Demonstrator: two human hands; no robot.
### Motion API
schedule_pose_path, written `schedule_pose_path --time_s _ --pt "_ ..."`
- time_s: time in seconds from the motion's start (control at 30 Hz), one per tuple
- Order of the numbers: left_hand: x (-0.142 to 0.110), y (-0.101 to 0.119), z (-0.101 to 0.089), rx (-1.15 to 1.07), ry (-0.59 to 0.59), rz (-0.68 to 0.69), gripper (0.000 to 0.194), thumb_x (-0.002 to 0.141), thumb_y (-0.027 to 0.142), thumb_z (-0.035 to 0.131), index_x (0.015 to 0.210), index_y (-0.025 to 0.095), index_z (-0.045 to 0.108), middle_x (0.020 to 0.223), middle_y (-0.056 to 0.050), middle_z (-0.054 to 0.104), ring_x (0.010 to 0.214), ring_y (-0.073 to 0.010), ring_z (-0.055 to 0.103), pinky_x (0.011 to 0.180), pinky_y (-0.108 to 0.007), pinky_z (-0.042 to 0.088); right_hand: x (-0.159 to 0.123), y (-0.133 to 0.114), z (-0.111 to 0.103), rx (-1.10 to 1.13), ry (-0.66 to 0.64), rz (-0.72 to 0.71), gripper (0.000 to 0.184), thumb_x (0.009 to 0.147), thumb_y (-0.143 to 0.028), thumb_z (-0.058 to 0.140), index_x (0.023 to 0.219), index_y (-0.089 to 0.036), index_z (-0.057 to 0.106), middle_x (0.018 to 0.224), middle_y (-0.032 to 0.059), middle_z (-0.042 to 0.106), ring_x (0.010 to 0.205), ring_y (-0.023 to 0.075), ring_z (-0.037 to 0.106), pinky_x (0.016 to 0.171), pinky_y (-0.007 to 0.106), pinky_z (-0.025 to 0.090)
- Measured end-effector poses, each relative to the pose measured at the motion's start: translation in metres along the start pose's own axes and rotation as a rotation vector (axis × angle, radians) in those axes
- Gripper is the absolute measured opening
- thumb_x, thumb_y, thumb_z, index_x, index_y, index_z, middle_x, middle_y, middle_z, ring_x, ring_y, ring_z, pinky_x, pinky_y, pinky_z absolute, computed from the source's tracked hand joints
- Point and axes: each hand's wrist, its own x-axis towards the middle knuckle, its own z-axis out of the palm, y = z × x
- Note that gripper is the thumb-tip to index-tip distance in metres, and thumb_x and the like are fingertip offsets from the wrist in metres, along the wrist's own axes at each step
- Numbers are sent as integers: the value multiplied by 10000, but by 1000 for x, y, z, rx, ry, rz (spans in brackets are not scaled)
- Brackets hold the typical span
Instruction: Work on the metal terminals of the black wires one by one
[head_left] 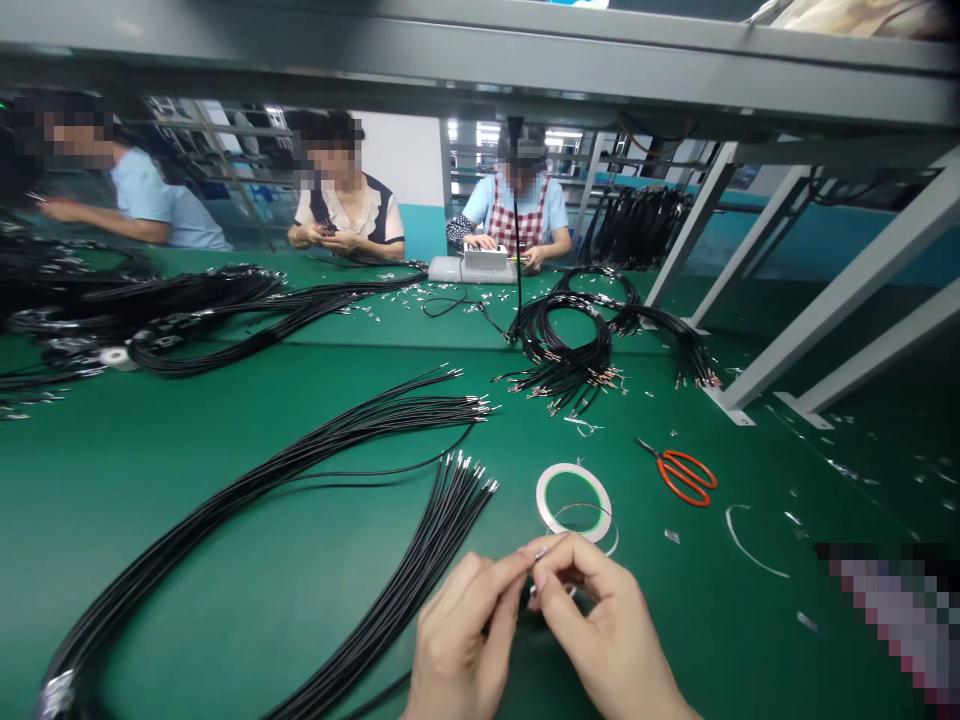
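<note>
The table point(142, 530) has a smooth, faintly glossy green top. The black wires point(322, 455) wear smooth plastic insulation with a soft sheen, and their crimped terminals point(478, 406) are bright metal, as is the small terminal point(541, 552) between the fingertips. The scissors point(666, 474) have glossy orange plastic handles. The overhead rack frame point(847, 262) is smooth grey-painted metal with a matt finish.

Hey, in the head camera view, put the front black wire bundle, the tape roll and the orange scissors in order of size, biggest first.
1. Front black wire bundle, clearly the largest.
2 and 3. The tape roll and the orange scissors look about alike; the roll's nearer the camera, so I can't rank them.
</note>
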Motion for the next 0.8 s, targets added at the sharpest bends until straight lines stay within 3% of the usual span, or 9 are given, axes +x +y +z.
schedule_pose_path --time_s 0.2,0.3,0.4,0.6,0.8 --pt "-1 0 1 -201 13 -316 244 899 184 575 1096 266 694 829 -21 634 700 -136 633 601 -206 511 2 2 -1 -45 -30 -69 187 912 -278 528 757 -187 578 851 46 647 752 170 613 656 239 476" --pt "2 0 2 -362 20 -557 177 857 307 629 974 224 734 776 -13 573 583 -119 593 474 -193 475 2 4 -1 -70 -53 -55 193 934 -293 517 787 -187 583 751 11 621 665 145 587 612 223 456" --pt "8 1 1 -483 24 -710 231 785 371 693 898 174 741 692 -1 568 469 -88 526 426 -190 441 1 5 -2 -123 -70 -46 212 949 -308 504 795 -186 583 720 3 623 638 141 578 593 224 438" --pt "17 3 -4 -626 -10 -844 312 740 395 742 914 137 722 587 12 610 433 -58 489 469 -175 382 4 7 -3 -169 -103 -83 205 966 -296 483 824 -187 581 755 7 636 671 143 596 625 232 440" --pt "19 2 -3 -670 30 -868 352 715 431 768 861 116 712 572 29 574 470 -60 461 482 -170 359 2 7 3 -125 -70 -122 184 961 -266 499 824 -183 591 757 1 634 679 131 604 628 210 447"
